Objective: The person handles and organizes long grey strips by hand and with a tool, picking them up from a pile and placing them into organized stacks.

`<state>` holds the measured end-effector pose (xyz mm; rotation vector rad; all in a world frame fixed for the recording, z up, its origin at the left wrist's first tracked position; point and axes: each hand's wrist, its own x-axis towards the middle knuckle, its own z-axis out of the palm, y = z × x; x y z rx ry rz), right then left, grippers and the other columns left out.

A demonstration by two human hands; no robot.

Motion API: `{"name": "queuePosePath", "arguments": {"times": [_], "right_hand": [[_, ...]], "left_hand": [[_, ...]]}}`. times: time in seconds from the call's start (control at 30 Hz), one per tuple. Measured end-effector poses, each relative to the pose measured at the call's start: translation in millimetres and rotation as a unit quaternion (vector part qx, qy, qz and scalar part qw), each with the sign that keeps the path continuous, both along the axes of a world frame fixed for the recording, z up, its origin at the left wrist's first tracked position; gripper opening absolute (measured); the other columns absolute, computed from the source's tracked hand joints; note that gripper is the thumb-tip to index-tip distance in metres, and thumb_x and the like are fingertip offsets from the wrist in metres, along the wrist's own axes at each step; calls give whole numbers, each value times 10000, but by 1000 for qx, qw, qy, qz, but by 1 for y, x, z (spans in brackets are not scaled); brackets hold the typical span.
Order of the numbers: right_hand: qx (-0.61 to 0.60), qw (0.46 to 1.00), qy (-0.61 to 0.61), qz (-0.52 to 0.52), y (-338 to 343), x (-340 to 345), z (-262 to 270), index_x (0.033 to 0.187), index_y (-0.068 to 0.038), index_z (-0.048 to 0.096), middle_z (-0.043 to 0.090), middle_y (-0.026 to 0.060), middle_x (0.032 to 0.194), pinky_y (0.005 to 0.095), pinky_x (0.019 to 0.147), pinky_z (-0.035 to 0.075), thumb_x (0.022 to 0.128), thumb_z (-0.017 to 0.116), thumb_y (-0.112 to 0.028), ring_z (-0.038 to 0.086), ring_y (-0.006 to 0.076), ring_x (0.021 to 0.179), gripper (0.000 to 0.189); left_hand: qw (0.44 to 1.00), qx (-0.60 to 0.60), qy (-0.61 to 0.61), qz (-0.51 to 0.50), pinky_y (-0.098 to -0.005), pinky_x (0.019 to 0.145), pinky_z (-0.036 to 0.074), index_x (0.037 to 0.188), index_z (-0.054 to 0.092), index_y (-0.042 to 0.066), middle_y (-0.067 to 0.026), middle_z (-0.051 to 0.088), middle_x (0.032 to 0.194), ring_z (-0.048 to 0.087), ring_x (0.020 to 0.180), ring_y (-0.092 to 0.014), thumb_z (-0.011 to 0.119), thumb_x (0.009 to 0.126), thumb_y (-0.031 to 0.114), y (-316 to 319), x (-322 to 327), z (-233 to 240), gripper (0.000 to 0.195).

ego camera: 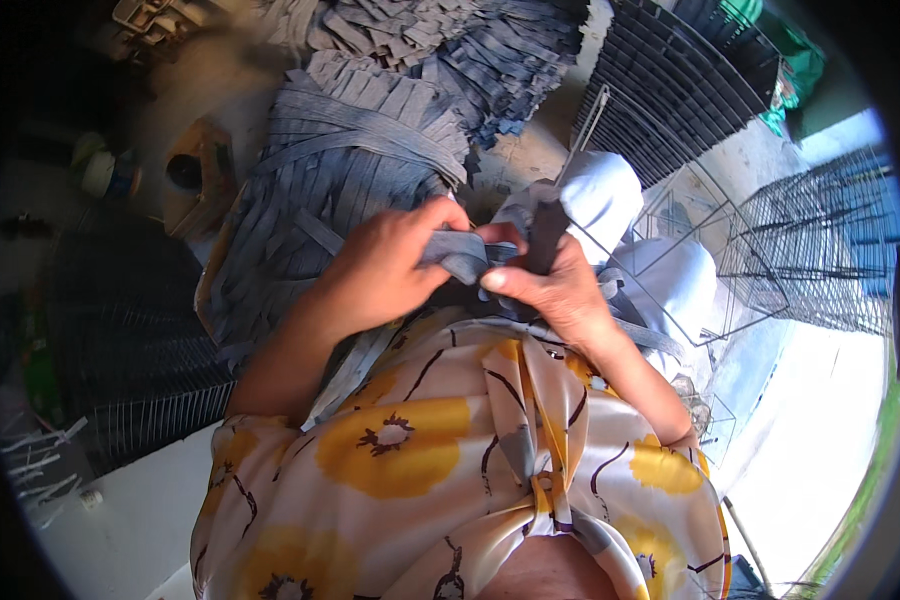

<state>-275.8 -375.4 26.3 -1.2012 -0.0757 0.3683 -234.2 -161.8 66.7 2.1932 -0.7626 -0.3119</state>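
In front of my lap, my left hand (390, 262) pinches a grey-blue fabric strip (457, 255), which curls over between the two hands. My right hand (562, 289) is to its right, thumb towards the strip, gripping a darker flat strip (547, 232) that stands up past its fingers. A thin metal wire frame (667, 255) lies over my knees, and one of its bars rises behind the dark strip. Whether the dark strip is wrapped on that bar cannot be told. The fingertips of my right hand are partly hidden behind the strips.
A large heap of grey fabric strips (345, 150) lies ahead and left, partly in a cardboard box. More strips (495, 52) are piled beyond. A dark slatted rack (667, 82) stands ahead right, stacked wire frames (817, 232) at far right. A cardboard piece (202, 172) sits left.
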Motion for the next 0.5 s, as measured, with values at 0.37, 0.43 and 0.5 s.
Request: {"name": "queuePosePath", "arguments": {"times": [0.37,0.43,0.5], "right_hand": [[98,983,72,-135,-18,-8,-22,868,-118,507,634,-1,849,200,600,441,856,671,-21,653,96,788,191],[102,979,122,-128,-25,-9,-18,876,-137,516,643,-6,826,169,538,378,860,677,-57,642,67,752,181],[150,969,152,-125,-32,-8,-29,942,-135,527,626,-14,779,168,531,346,848,673,-86,612,59,693,181]], "left_hand": [[951,-92,295,-17,-259,648,466,1104,536,5,-56,644,832,599,753,-99,744,778,51,6,13,-28,390],[922,-100,370,-61,-217,644,452,1045,616,-11,-18,648,850,563,750,-45,733,808,61,11,16,-33,274],[888,-133,438,-46,-197,651,455,964,669,-35,-12,655,844,569,714,-51,742,810,101,12,11,-32,218]]}}
